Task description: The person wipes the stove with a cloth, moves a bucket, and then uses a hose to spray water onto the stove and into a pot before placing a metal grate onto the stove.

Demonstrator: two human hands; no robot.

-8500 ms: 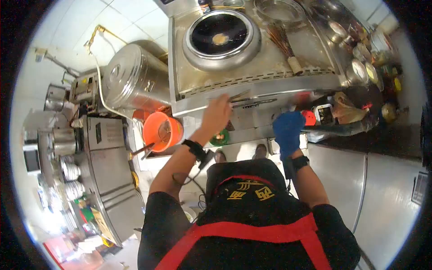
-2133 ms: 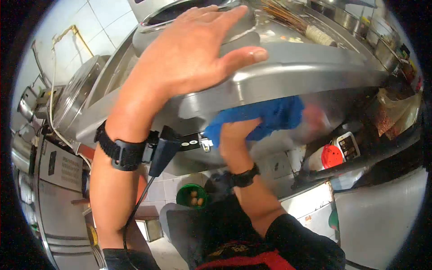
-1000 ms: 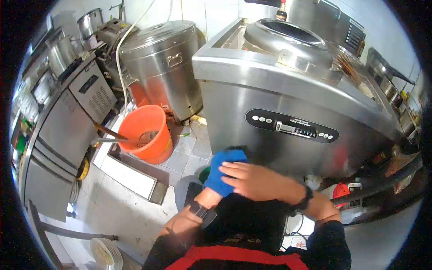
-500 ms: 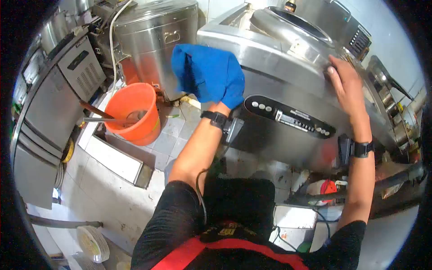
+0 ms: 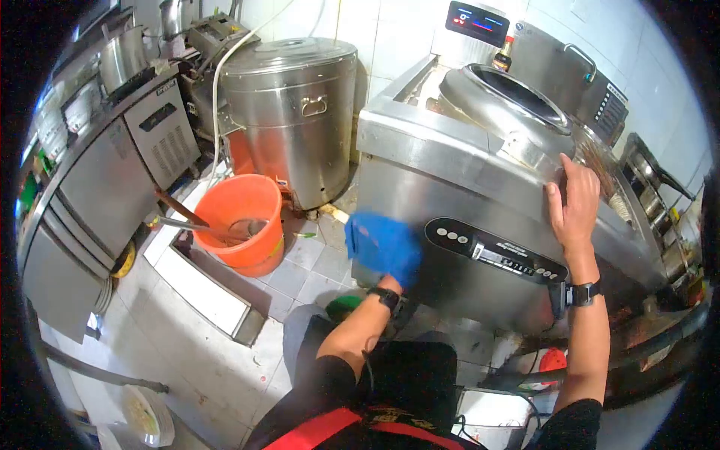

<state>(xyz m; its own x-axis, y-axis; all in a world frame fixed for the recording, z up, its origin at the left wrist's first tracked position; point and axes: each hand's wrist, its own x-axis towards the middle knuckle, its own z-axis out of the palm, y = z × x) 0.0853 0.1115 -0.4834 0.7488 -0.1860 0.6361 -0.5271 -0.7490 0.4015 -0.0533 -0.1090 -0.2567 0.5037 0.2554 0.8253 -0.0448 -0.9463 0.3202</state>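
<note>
A blue cloth (image 5: 375,241) covers my left hand (image 5: 396,274), which is wrapped in it at the lower left of the stove's front panel (image 5: 480,292). The cloth is blurred and hides my fingers. Higher up on the right, my right hand (image 5: 576,202) rests with its fingers apart near the stove's top edge (image 5: 442,139), holding nothing. Between the hands, a black control strip (image 5: 491,251) runs across the front panel. Above it, a round steel wok ring (image 5: 510,105) sits on the stove top.
An orange bucket (image 5: 251,251) with long handles in it stands on the floor at left. Behind it is a large steel drum (image 5: 292,127). Steel cabinets (image 5: 109,172) line the left side. A small bottle (image 5: 504,54) stands behind the stove; pans (image 5: 649,176) are at far right.
My left hand and the cloth have moved down along the stove's front from near its top corner. The view has shifted, showing more of the stove's back. My right hand remains by the top edge.
</note>
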